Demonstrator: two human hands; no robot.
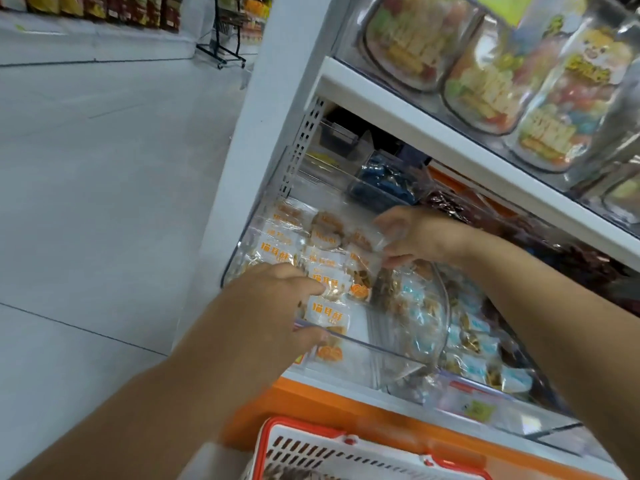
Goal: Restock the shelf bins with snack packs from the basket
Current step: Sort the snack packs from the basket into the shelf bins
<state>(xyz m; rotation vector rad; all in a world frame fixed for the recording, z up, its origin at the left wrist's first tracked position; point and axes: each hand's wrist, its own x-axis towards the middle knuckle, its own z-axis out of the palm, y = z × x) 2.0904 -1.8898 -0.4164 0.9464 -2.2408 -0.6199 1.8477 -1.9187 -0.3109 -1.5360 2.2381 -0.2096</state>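
Note:
A clear plastic shelf bin at the left end of the shelf holds several white-and-orange snack packs. My left hand reaches into the bin from its near side and pinches one of these packs with curled fingers. My right hand is over the bin's far right part and pinches the clear edge of another pack. The white basket with a red rim sits below, at the bottom edge of the view; its contents are mostly hidden.
To the right, a neighbouring clear bin holds blue-and-white packs. Behind are bins of dark blue and dark red packs. The upper shelf carries large clear candy bags. An orange shelf front runs below. Grey floor lies to the left.

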